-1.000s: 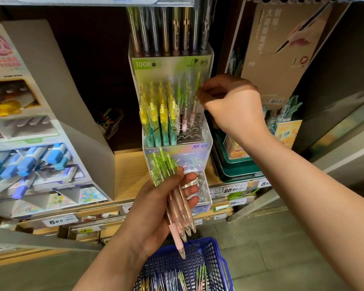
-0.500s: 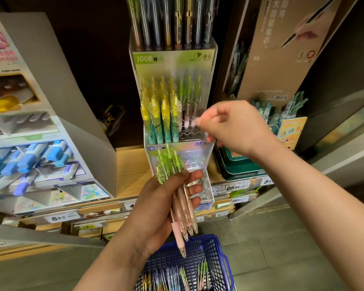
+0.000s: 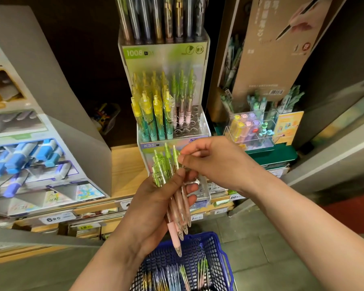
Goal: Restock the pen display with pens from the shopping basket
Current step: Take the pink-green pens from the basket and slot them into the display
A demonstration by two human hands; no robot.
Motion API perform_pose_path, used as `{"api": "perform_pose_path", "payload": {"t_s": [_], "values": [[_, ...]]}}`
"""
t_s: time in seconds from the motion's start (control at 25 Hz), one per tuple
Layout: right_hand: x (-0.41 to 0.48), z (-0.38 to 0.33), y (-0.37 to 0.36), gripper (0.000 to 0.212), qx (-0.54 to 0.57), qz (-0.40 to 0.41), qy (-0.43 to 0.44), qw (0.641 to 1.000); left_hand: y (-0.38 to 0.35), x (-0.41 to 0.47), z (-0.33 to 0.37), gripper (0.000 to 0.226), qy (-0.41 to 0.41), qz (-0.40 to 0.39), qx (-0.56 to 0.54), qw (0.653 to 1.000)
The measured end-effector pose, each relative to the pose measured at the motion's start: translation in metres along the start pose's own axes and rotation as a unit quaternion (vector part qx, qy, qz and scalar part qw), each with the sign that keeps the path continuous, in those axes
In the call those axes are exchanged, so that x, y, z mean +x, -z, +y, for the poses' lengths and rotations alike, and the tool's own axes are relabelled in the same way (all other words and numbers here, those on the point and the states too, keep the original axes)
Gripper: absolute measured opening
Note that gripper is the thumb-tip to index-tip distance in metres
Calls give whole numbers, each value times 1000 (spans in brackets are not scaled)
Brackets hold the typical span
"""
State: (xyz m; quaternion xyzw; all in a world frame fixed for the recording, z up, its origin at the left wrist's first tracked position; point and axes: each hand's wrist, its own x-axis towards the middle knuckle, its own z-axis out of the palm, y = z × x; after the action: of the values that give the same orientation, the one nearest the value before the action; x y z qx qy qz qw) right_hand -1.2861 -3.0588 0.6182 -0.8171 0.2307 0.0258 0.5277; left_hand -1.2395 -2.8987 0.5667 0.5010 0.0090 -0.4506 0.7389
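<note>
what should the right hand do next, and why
Probably draw the pen up out of the bundle and carry it to the empty holes in the display. The right hand pinches its green top, and the left hand holds the rest.

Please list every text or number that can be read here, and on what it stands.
"1008": green header card of the pen display.
"K35": lower front label of the same display.
"690": shelf price tag.
Writing on the poster and other price tags: too blurred to read.
</note>
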Motion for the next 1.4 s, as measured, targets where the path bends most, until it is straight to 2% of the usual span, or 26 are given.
{"api": "perform_pose_path", "payload": {"t_s": [0.12,0.24,0.4,0.52,0.68,0.8,0.88,1.0,1.08,1.16,1.32,1.4], "values": [[7,-12,12,6,73,52,14,996,-4,1,2,30,0,0,-4,1000],[16,-28,38,5,125,139,59,981,-6,1,2,30,6,6,-24,1000],[31,-42,73,15,97,280,144,944,-6,3,1,36,13,9,-21,1000],[47,-43,76,11,52,330,196,922,-6,6,1,28,11,6,-16,1000],[63,-36,68,10,15,336,228,914,-7,9,3,25,4,3,-1,1000],[68,-31,64,11,-9,327,228,917,-7,11,4,14,5,-5,0,1000],[70,-27,61,11,-56,327,219,918,-6,12,5,15,4,-7,-5,1000],[70,-21,57,13,-117,313,198,922,-3,14,5,29,1,-14,-9,1000],[71,-17,55,14,-138,297,179,928,-1,15,4,24,2,-14,0,1000],[71,-15,54,14,-145,288,165,932,0,15,3,16,7,-22,2,1000],[65,-15,53,14,-128,283,125,942,1,14,3,16,1,-42,0,999],[53,-11,48,8,-100,292,108,945,1,13,3,16,-10,-41,7,999]]}}
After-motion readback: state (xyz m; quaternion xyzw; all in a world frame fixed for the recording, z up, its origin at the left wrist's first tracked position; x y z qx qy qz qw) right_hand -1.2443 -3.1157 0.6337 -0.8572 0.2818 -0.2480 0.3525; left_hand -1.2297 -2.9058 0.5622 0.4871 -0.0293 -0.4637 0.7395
